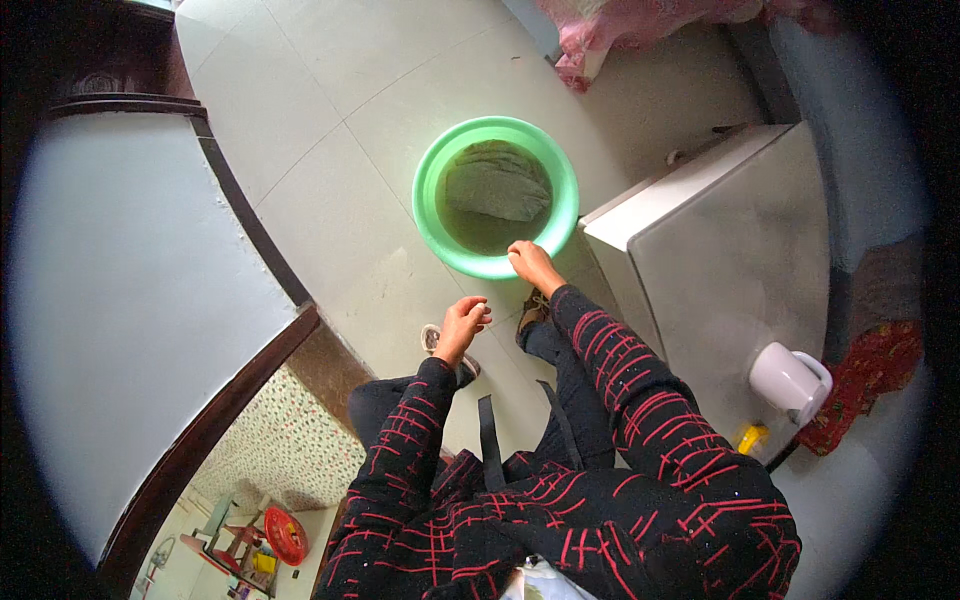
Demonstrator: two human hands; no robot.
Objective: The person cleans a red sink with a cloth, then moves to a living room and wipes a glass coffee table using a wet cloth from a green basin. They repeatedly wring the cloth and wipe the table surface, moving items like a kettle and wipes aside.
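A round green plastic basin (495,268) stands on the tiled floor in front of me. It holds murky water (484,231) with a dark grey-green cloth (499,184) lying partly under the surface. My right hand (531,261) is over the near right rim, its fingers curled downward; whether it touches the rim cannot be told. Short of the basin, my left hand (463,327) hovers above the floor with loosely bent fingers slightly apart. A pale spot at its fingertips is too small to make out.
To the right stands a white, grey-topped cabinet or appliance (720,247) bearing a white mug (787,379) and a small yellow object (751,439). Pink fabric (592,37) hangs at the top right. A dark-framed doorway (247,390) is on the left, with a red plastic basin (286,535) beyond it.
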